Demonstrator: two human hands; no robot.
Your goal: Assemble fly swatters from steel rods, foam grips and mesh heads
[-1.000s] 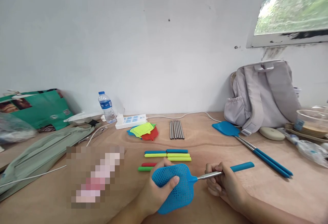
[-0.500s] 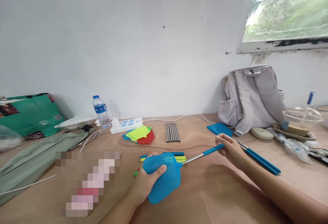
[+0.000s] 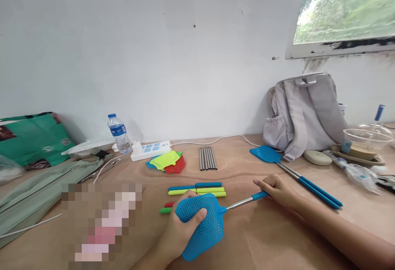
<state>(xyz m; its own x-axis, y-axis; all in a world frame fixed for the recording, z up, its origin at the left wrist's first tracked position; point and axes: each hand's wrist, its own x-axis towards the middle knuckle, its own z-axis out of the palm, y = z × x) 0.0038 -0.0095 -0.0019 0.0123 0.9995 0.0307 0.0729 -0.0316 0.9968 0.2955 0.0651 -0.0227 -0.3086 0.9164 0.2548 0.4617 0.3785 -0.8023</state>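
My left hand (image 3: 185,224) grips the mesh head of a blue fly swatter (image 3: 207,226), thumb on top. The swatter's silver rod runs up to the right into a blue handle, where my right hand (image 3: 274,189) is closed around the grip. Behind my left hand lie several loose handles (image 3: 210,189) in blue, yellow, red and green, partly hidden by it. Farther back is a row of metal rods (image 3: 208,158). Left of the rods sits a pile of yellow, red and blue swatter heads (image 3: 166,161). Blue swatters (image 3: 308,181) with rods and handles rest right of my right hand.
A white power strip (image 3: 151,150) and a water bottle (image 3: 119,134) stand near the wall. At the back right are a grey backpack (image 3: 305,117), a round beige case (image 3: 317,157) and a plastic cup (image 3: 364,142). Grey-green cloth (image 3: 46,196) and a green bag (image 3: 37,138) lie left.
The swatter and both hands have moved down a little. My right hand has shifted farther along the handle, wrapping it lower and covering more of it.
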